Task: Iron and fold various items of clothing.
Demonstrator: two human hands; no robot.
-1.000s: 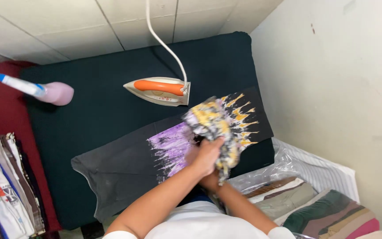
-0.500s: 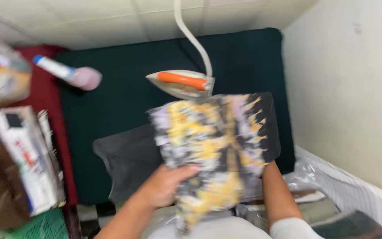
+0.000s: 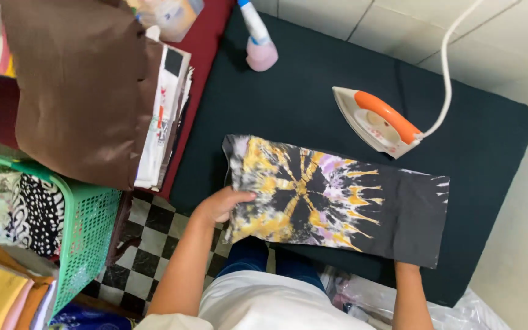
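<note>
Counter (image 3: 313, 91), padded in dark green, fills the middle over pale tiles and checkered flooring. Folded tie-dye garment (image 3: 337, 198) lies flat on its near half. Beyond the garment: an orange-handled iron (image 3: 377, 121) and pink spray bottle (image 3: 258, 43). Left of it, a green basket (image 3: 87, 232). Left hand (image 3: 221, 205) grips the garment's left edge; right hand (image 3: 407, 266) is hidden beneath the near-right corner, grip undeterminable.

A clear crinkled plastic bag (image 3: 392, 299) lies at the lower right of the frame; no labels, signs or screens show clearly.
</note>
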